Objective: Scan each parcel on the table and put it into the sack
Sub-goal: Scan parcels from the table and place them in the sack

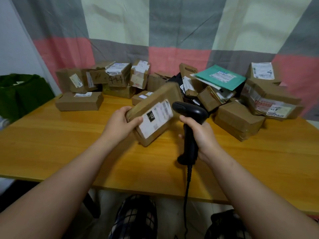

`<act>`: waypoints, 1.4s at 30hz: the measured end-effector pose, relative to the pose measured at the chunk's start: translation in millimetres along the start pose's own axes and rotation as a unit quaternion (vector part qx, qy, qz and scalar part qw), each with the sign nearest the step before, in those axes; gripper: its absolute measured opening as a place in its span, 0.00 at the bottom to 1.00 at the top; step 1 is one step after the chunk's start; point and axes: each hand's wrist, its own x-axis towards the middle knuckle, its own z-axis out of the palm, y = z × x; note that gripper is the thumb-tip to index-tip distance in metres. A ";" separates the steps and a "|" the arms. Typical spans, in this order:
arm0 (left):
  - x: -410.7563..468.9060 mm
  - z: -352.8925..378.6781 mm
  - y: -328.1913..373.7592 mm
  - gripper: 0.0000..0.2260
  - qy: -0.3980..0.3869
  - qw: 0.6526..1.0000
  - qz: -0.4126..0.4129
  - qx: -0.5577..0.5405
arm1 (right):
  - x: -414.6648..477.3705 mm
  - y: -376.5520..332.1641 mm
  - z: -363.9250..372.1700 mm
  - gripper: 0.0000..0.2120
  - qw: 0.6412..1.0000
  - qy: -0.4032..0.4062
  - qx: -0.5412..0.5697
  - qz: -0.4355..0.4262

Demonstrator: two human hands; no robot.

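Note:
My left hand (120,123) grips a brown cardboard parcel (155,100) by its left edge and holds it tilted above the wooden table (60,144), white label facing me. My right hand (200,135) is wrapped round the handle of a black barcode scanner (189,111). The scanner's head sits right beside the parcel's label. Its cable hangs down over the table's front edge. A green sack (22,94) stands at the far left beside the table.
Several cardboard parcels (96,80) are piled along the back of the table on the left. On the right lie more boxes (238,119) and a teal mailer (221,78). A checked curtain hangs behind. My knees show under the table's front edge.

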 end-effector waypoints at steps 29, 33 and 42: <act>-4.9 21.0 -25.0 0.21 0.004 0.982 -0.074 -0.177 | -29.0 1.9 14.8 0.13 0.939 0.006 -0.292 -0.179; -1.6 21.6 -27.8 0.21 0.005 0.982 -0.077 -0.170 | -30.8 1.3 13.7 0.11 0.942 0.005 -0.284 -0.177; -1.3 23.8 -25.9 0.16 0.009 0.979 -0.090 -0.182 | -32.3 1.4 14.4 0.11 0.943 -0.010 -0.283 -0.173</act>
